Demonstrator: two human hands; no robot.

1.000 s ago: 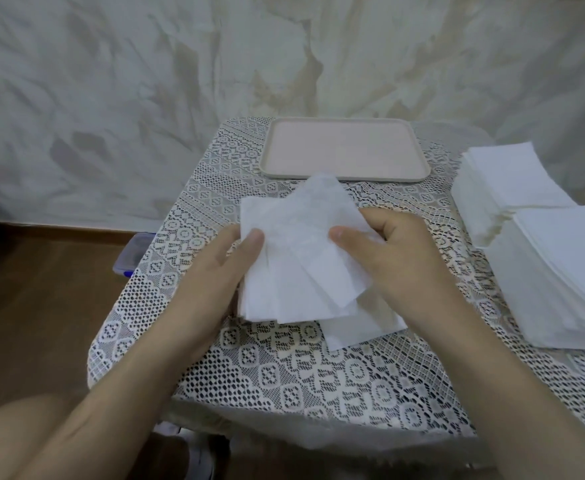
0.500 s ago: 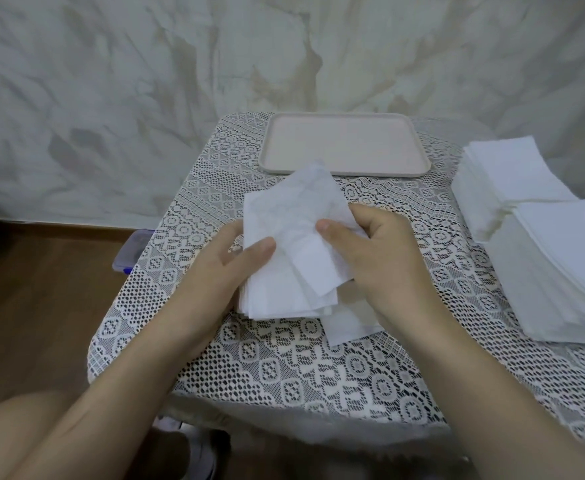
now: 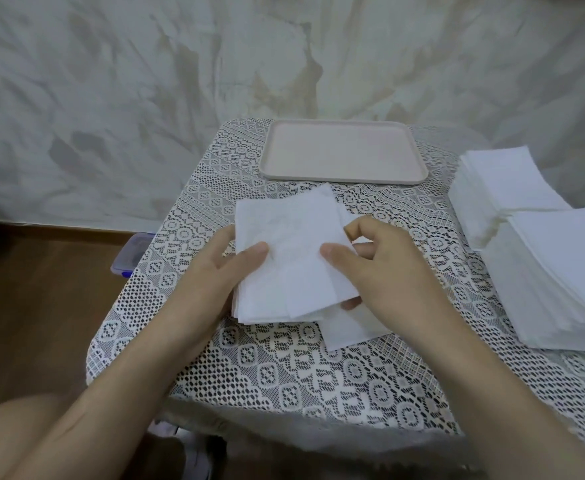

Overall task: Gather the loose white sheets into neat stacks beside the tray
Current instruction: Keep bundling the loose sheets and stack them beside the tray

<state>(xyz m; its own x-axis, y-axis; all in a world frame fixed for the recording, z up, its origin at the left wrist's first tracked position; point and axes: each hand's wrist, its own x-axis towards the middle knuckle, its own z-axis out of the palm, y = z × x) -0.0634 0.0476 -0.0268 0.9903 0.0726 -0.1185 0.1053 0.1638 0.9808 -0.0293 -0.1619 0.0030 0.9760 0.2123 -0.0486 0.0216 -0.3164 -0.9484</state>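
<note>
Lace covers the surface (image 3: 284, 368), wooden floor showing to its left. At the left edge of the loose sheets (image 3: 291, 251) the left hand (image 3: 211, 275) grips them, thumb on top. They lie fanned just near of the tray (image 3: 343, 150). The right hand (image 3: 391, 271) pinches their right edge. Two neat stacks (image 3: 557, 271) sit at the far right. Squaring looks under way. Next the skewed sheets need nudging flush, one poking out on the near side.

The head camera looks forward and down, close over the left hand (image 3: 214, 271) and right hand (image 3: 388, 271). The tray (image 3: 343, 152) lies beyond them.
</note>
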